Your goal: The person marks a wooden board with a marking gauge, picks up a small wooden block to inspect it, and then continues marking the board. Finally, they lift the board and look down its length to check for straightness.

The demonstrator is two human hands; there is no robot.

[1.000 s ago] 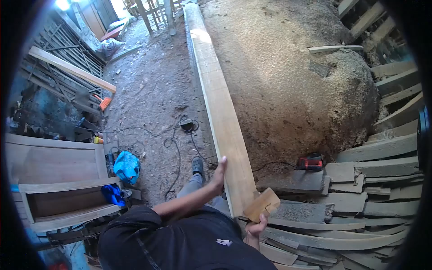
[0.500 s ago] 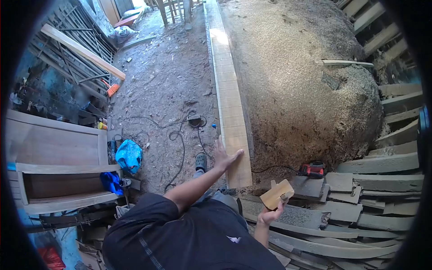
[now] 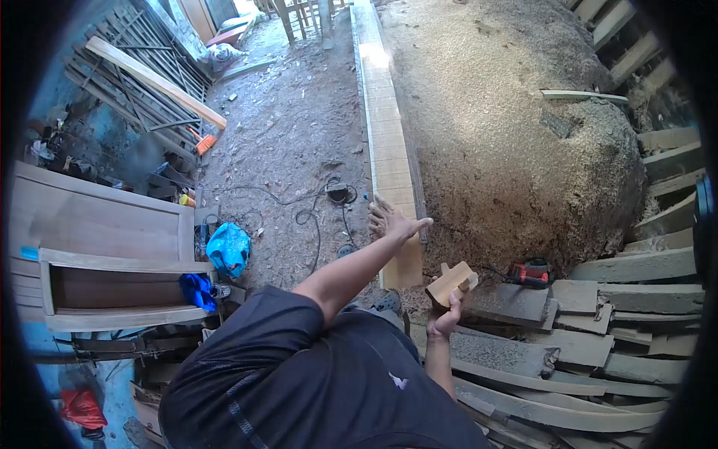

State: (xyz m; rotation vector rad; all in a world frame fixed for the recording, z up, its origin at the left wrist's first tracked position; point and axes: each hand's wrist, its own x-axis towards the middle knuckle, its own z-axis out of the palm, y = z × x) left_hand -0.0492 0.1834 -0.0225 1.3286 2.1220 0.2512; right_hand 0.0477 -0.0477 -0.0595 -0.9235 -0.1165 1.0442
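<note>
A long, pale wooden plank [image 3: 387, 127] runs away from me, its near end close to my body. My left hand [image 3: 394, 222] lies across the plank with the fingers spread and the thumb out to the right. To the right of the plank's near end, my right hand [image 3: 445, 320] grips a wooden marking gauge [image 3: 447, 286], a block with a short stem sticking out on two sides. The gauge is held up, apart from the plank. Part of the right-hand grip is hidden behind the block.
Sawdust [image 3: 493, 150] is heaped right of the plank. A red and black power tool [image 3: 529, 272] rests by stacked boards [image 3: 643, 303]. A power cable with a dark box [image 3: 338, 192] crosses the floor on the left, near a blue bag [image 3: 228, 249] and wooden panels [image 3: 105, 224].
My left hand has slid farther up the plank, its fingers more widely spread. My right hand has lifted the gauge slightly, nearer the plank's end. The whole view has shifted a little.
</note>
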